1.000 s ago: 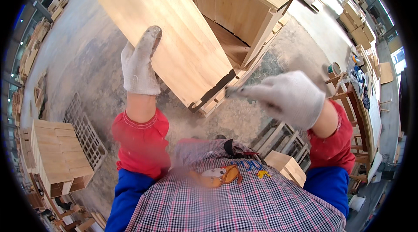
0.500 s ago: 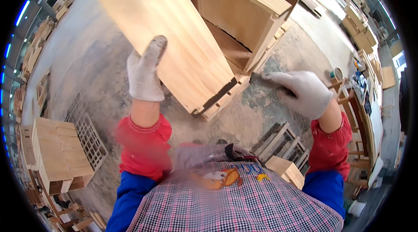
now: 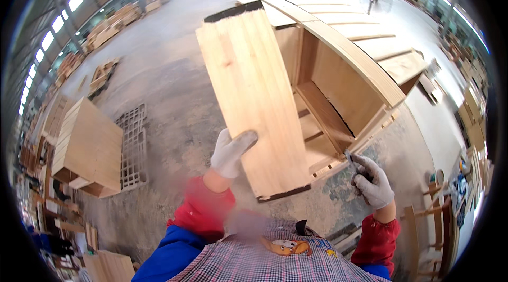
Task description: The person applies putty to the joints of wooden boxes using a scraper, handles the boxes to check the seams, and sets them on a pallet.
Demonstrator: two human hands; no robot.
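Pale wooden board (image 3: 254,96) extends forward and right of the left hand (image 3: 232,152), long axis running away from the body. Left grip holds its left edge; right hand (image 3: 373,185), farther off, holds a narrow tool (image 3: 350,158) near the cabinet (image 3: 346,81).

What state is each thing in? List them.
Wooden board: held at a slant, both short ends dark
Left hand: gloved, gripping the board, thumb on its face
Small tool: held, exact kind unclear
Right hand: gloved, curled around the tool
Wooden cabinet: open-fronted
Grid pallet: lying on the floor
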